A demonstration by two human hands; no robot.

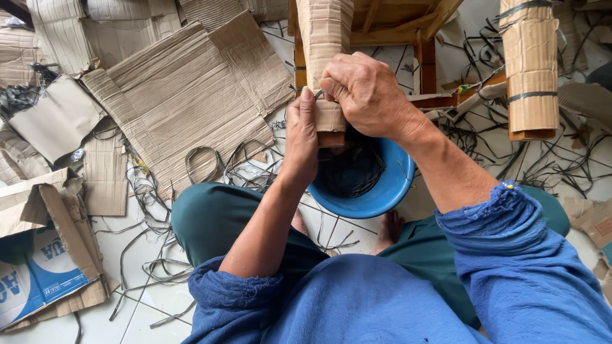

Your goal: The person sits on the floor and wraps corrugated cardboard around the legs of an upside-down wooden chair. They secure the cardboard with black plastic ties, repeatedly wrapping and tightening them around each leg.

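Wrapping a wooden chair leg, the cardboard sleeve (324, 38) stands upright between both hands, its lower edge just above the leg's bare foot (331, 139). The right hand (366, 95) curls over the sleeve's lower front, fingers pressed together and bent, their tips meeting the left thumb at the sleeve's left edge; something thin and dark shows at that meeting spot, but whether it is pinched cannot be told. The left hand (301, 137) lies flat against the sleeve's left side, fingers straight and close together, pointing up.

Directly below the fingers sits a blue bowl (382, 188) holding a tangle of dark straps (349, 172); the leg's foot hangs over its rim. To the right of the right hand, well apart, a second leg (530, 70) is already sleeved in cardboard and bound by two dark bands. Left of the left hand, flattened cardboard sheets (185, 95) cover the pale floor, with loose strap offcuts (210, 165) scattered between them and the person's green-trousered knees. A blue-printed box (44, 267) lies crushed at the far lower left.
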